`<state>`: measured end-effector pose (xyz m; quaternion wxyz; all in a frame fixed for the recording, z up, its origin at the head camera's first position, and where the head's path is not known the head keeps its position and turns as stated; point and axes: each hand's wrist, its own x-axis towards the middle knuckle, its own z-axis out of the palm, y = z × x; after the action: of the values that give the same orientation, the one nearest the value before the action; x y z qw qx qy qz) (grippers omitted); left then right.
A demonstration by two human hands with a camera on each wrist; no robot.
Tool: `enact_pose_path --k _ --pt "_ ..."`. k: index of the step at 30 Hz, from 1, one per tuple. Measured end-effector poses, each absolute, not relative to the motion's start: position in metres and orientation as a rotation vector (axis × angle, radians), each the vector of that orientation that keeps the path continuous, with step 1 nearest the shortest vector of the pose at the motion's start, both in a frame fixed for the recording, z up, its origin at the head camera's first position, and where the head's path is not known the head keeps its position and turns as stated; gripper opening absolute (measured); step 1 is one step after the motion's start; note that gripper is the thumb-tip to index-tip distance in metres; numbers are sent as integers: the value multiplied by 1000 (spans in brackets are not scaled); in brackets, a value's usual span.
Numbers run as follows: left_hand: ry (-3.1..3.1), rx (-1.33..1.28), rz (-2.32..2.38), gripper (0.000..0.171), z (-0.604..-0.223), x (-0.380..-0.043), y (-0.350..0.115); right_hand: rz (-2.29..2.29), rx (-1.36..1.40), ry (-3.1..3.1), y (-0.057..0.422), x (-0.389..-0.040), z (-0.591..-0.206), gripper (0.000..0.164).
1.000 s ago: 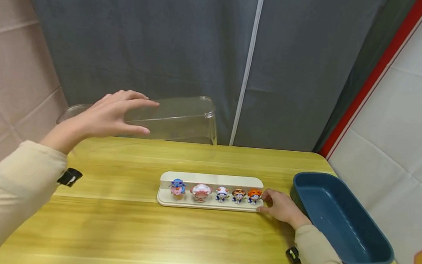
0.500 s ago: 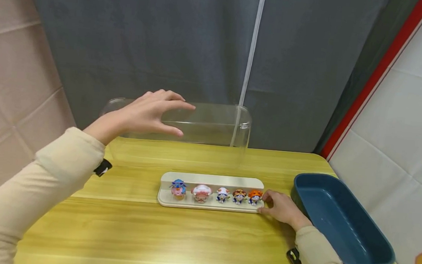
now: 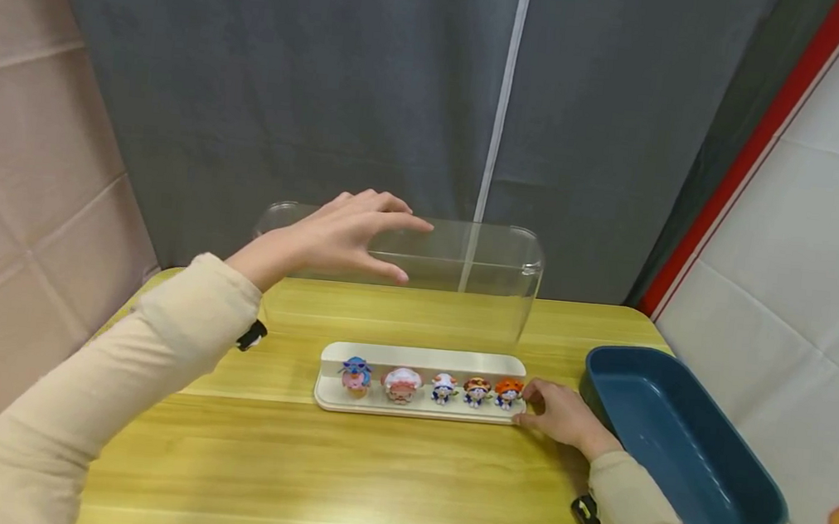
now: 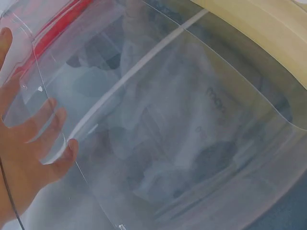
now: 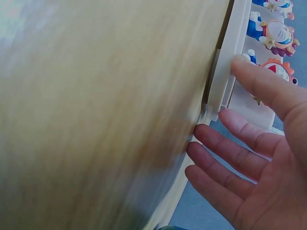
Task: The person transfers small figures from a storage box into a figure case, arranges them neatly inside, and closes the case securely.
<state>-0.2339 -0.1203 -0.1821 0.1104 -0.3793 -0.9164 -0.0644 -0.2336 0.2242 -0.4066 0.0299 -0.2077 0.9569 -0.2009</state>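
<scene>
My left hand (image 3: 347,235) grips a clear plastic cover (image 3: 465,249) across its top, thumb and fingers spread over it. The cover is raised behind and above a white display base (image 3: 426,356), apart from it. In the left wrist view the hand's fingers (image 4: 53,165) show against the transparent wall (image 4: 158,134). Several small toy figures stand in a row on the base: a blue one (image 3: 356,375), a pink one with a white hat (image 3: 402,385), and others, the last with an orange mane (image 3: 509,392). My right hand (image 3: 563,416) holds the base's right end between thumb and fingers.
A deep blue plastic bin (image 3: 674,434) stands at the right, close to my right forearm. The wooden table (image 3: 296,476) ends at a dark grey curtain (image 3: 316,78) behind. Light fabric walls flank both sides.
My left hand has carried the clear cover to the right and slightly down, levelling it behind the base. The right hand and the figures have stayed in place.
</scene>
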Motion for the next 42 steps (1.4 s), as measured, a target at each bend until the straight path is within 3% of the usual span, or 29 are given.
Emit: enact_pose_path --k 23,42 --pt "-2726 -1144 -159 67 -201 -241 -81 -657 -728 2965 228 -233 -408 32" --pt "-2757 -1103 -213 65 -232 -243 -79 -681 -711 2969 228 -234 -408 31"
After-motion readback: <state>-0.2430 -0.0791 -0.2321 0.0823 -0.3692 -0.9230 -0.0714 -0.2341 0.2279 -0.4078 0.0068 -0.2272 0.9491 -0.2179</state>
